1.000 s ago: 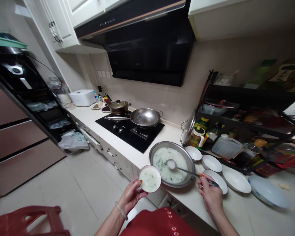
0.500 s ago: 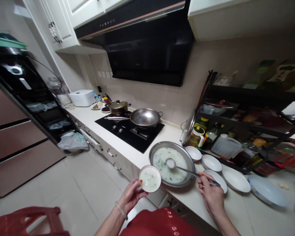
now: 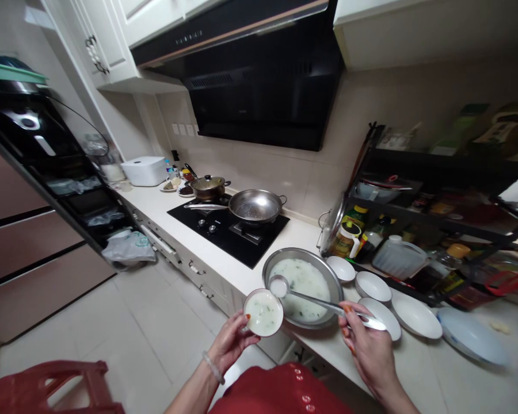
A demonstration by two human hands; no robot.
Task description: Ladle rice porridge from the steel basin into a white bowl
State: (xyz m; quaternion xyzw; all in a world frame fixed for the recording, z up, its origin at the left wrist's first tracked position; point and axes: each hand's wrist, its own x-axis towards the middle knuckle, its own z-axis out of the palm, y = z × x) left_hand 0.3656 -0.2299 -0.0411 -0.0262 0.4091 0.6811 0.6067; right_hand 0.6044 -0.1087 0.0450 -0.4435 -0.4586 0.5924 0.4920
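My left hand [image 3: 233, 339] grips a small bowl [image 3: 263, 313] by its left side, thumb over the rim. Pale, milky soup with green bits fills much of it. In my right hand [image 3: 366, 339] is the handle of a metal ladle [image 3: 279, 286]. The ladle's head hangs over the left side of a large steel basin [image 3: 337, 287], close to the bowl's upper right rim. Similar soup with green flecks [image 3: 308, 282] lies in the basin, which stands at the counter's front edge.
Several white bowls and dishes [image 3: 415, 314] line the counter right of the basin. Behind them stands a black rack [image 3: 453, 230] with bottles. A wok [image 3: 254, 206] and a lidded pot [image 3: 208, 187] sit on the black hob [image 3: 216, 241]. A red stool [image 3: 90, 379] is at lower left.
The ladle's head has moved left out of the middle of the basin, toward the bowl. My right hand has shifted slightly left; my left hand and the bowl have barely moved.
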